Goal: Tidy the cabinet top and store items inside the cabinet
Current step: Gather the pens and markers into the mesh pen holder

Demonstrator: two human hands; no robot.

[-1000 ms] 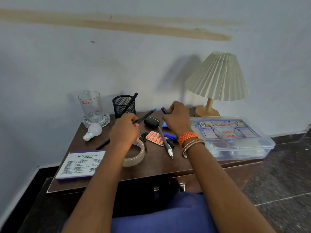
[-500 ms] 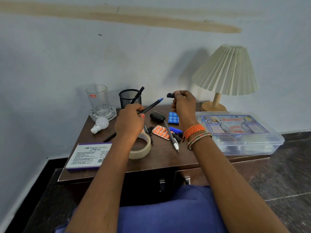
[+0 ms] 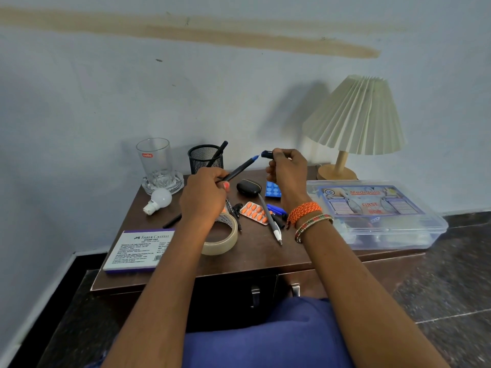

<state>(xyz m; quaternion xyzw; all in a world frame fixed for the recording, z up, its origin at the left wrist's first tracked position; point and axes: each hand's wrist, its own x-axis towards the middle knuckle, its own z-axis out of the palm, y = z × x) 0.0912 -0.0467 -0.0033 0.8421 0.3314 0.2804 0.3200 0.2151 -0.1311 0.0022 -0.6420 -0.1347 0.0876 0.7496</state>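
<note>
Behind the left hand, mesh holder holds 1 pen.

Bare forearms; orange thread band, beaded bangles on right wrist; blue garment.

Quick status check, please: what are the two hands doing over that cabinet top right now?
Left hand grips blue-tipped pen. Right hand pinches pen cap, just off the tip. Nothing between them; mesh pen holder stands behind.

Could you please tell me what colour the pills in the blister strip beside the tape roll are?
Orange, seen in the head view: the blister strip.
</note>
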